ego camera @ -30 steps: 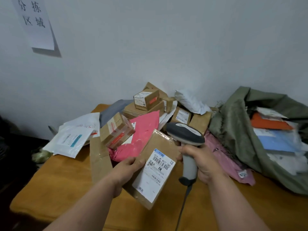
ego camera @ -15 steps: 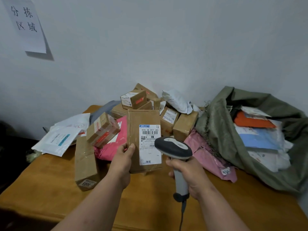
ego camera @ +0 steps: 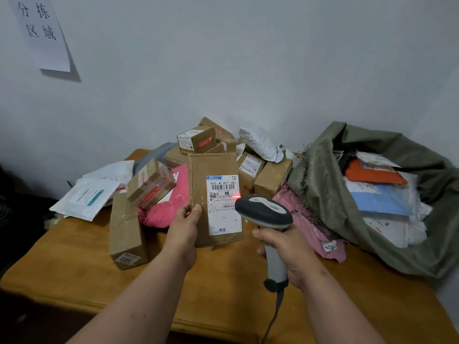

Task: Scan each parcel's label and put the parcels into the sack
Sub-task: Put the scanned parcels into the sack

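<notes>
Brown parcel [ego camera: 198,194], white label [ego camera: 223,203] reading "501E- M1 BS77 [SK]"

A wooden table [ego camera: 74,264] bears piled parcels [ego camera: 125,229], a green sack [ego camera: 323,194], perhaps more behind.

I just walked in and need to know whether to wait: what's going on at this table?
A person is scanning parcels. The left hand holds a flat brown parcel upright, label facing them, while the right hand grips a handheld barcode scanner whose red light falls on the label. More boxes and mailers are piled on the wooden table behind. The green sack on the right already holds several parcels.
</notes>
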